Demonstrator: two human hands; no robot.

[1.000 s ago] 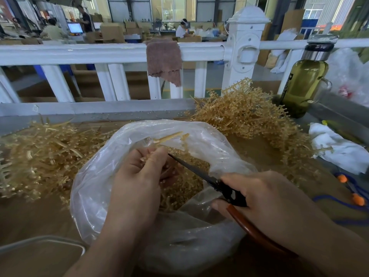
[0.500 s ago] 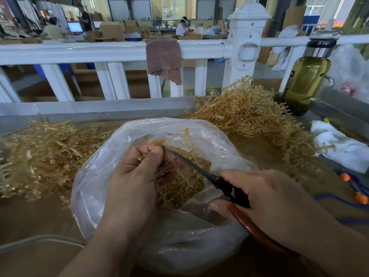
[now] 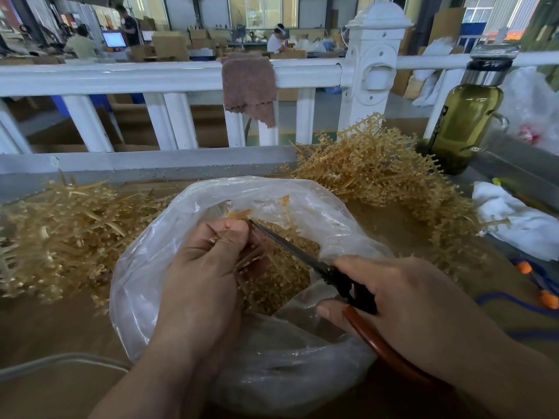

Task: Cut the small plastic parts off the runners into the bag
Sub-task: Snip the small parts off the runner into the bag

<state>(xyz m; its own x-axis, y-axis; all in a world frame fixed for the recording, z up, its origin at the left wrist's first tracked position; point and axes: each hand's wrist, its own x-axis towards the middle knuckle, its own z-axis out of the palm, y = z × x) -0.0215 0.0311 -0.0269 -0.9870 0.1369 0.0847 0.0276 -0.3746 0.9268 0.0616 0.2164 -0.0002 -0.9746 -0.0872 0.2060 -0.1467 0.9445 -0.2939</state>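
Over bag [image 3: 302, 192], left fingers [image 3: 230, 234] pinch runner [image 3: 240, 213]; scissors [image 3: 290, 246] (right hand [image 3: 402, 300]) just beside.

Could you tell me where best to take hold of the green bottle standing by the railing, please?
By the clear handle on the right side of the bottle, coming from the right: it stands upright, the handle sticks out that way, and the runner pile crowds its left.

Clear plastic bag [image 3: 157, 267] gapes open at centre, tan small parts [image 3: 290, 285] heaped inside. Bare runner pile [image 3: 60, 231] at 9 o'clock, bristly runner pile [image 3: 378, 176] at 1 o'clock. One runner [image 3: 239, 213] meets the scissors [image 3: 290, 247] tip over the bag.
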